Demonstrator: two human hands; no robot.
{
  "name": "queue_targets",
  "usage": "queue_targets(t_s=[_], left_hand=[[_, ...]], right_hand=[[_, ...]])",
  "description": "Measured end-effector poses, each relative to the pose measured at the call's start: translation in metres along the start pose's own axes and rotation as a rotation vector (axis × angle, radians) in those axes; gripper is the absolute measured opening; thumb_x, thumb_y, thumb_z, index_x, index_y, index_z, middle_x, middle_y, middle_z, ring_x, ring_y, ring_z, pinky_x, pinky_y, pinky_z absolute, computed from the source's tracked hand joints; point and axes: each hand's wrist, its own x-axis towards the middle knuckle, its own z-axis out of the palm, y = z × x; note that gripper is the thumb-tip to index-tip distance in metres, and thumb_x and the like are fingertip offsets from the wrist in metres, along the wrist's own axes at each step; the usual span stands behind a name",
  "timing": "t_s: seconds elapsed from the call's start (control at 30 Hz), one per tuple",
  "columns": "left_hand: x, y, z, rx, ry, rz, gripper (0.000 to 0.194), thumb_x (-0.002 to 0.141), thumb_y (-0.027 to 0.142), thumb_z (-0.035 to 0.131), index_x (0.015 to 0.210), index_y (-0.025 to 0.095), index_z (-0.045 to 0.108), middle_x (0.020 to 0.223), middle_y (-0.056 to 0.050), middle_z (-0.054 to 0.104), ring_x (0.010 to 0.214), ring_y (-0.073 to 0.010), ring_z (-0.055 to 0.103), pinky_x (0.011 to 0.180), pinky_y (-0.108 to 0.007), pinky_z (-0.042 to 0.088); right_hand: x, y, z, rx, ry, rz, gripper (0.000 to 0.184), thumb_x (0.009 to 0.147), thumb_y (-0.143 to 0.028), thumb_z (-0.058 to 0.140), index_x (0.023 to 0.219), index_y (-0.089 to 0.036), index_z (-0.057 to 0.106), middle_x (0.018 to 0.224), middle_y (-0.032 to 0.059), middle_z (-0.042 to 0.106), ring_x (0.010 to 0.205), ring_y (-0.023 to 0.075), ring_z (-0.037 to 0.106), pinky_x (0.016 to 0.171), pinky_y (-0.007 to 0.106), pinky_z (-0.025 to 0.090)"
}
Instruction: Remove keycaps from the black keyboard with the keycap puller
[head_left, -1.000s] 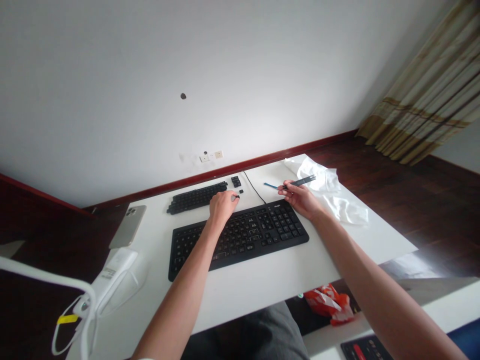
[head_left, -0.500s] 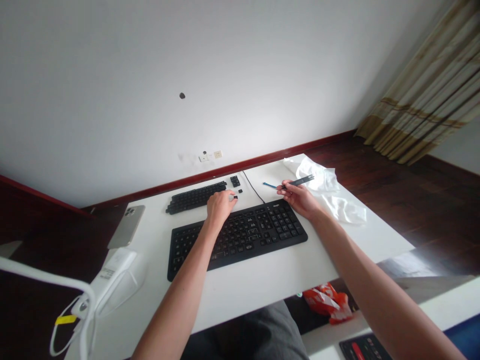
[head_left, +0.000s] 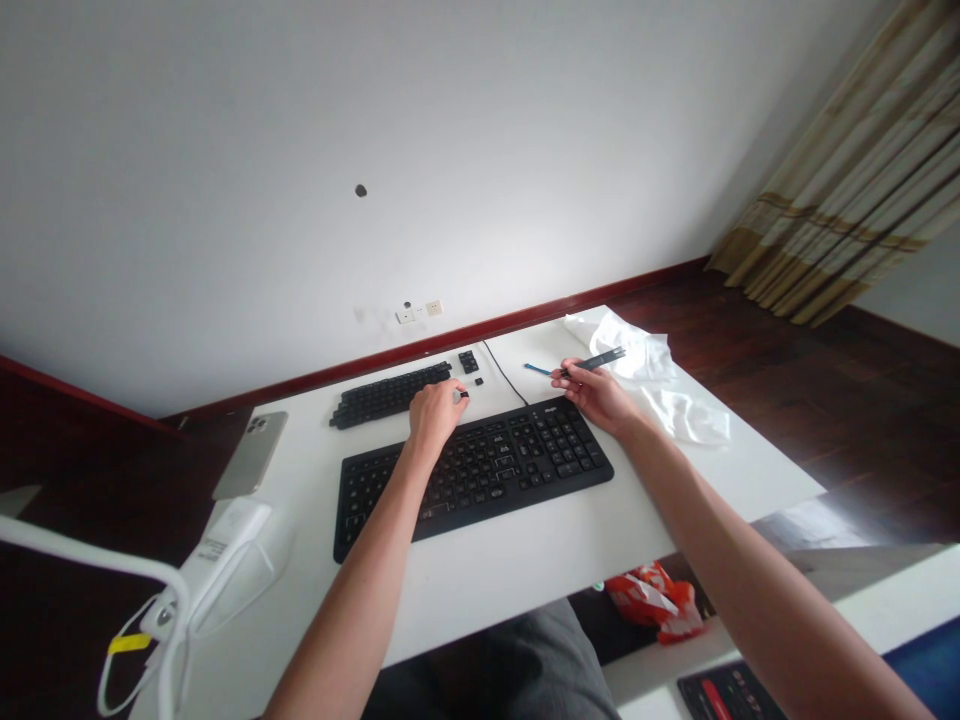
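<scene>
A black keyboard point(head_left: 525, 470) lies across the white table, many of its keys bearing white markings. Above its top edge, my left hand point(head_left: 433, 412) pinches a small black keycap point(head_left: 464, 395) between thumb and fingers. My right hand point(head_left: 596, 392) is closed around dark tweezers point(head_left: 600, 360), whose forked end points right. A thin blue stick point(head_left: 536, 369) reaches left from the right fingertips; I cannot tell whether they hold it. Behind the keyboard lie rows of loose black keycaps point(head_left: 386, 393), a small group of keycaps point(head_left: 468, 361) and one single keycap point(head_left: 479, 381).
A phone point(head_left: 253, 455) and a white power strip point(head_left: 225, 540) with cables are at the left. Crumpled white plastic point(head_left: 679, 415) lies at the right. The keyboard's cable point(head_left: 506, 370) runs to the back edge. An orange bag point(head_left: 652, 602) sits below the table.
My left hand, pinching the keycap, has shifted slightly left. The right hand keeps its hold on the tweezers. The whole view has drifted a little.
</scene>
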Motion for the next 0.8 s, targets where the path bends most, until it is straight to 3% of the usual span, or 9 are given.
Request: queue_targets(t_s=[0.2, 0.53, 0.8], left_hand=[[0.009, 0.003, -0.001, -0.019, 0.015, -0.012, 0.034, 0.097, 0.052, 0.068, 0.124, 0.034, 0.077, 0.103, -0.004, 0.082, 0.103, -0.0285, 0.076, 0.093, -0.037, 0.057], [0.034, 0.021, 0.004, 0.027, 0.015, 0.06, 0.032, 0.097, 0.041, 0.067, 0.125, 0.032, 0.078, 0.108, -0.008, 0.081, 0.102, -0.0295, 0.076, 0.093, -0.038, 0.058], [0.037, 0.014, 0.003, 0.016, 0.013, 0.058, 0.025, 0.096, 0.038, 0.065, 0.114, 0.031, 0.081, 0.109, -0.008, 0.081, 0.102, -0.0311, 0.076, 0.092, -0.041, 0.059]], right_hand=[[0.0, 0.0, 0.001, 0.039, 0.001, 0.006, 0.03, 0.076, -0.038, 0.095, 0.093, -0.022, 0.076, 0.093, 0.0031, 0.08, 0.081, 0.0149, 0.076, 0.064, 0.02, 0.059], [0.001, 0.0, 0.0, 0.075, 0.002, 0.026, 0.03, 0.074, -0.036, 0.096, 0.092, -0.021, 0.078, 0.093, 0.0046, 0.08, 0.081, 0.0141, 0.076, 0.063, 0.016, 0.057], [0.0, 0.0, 0.0, 0.068, 0.001, 0.023, 0.029, 0.075, -0.036, 0.096, 0.092, -0.021, 0.078, 0.094, 0.0053, 0.08, 0.082, 0.0153, 0.076, 0.064, 0.018, 0.058]])
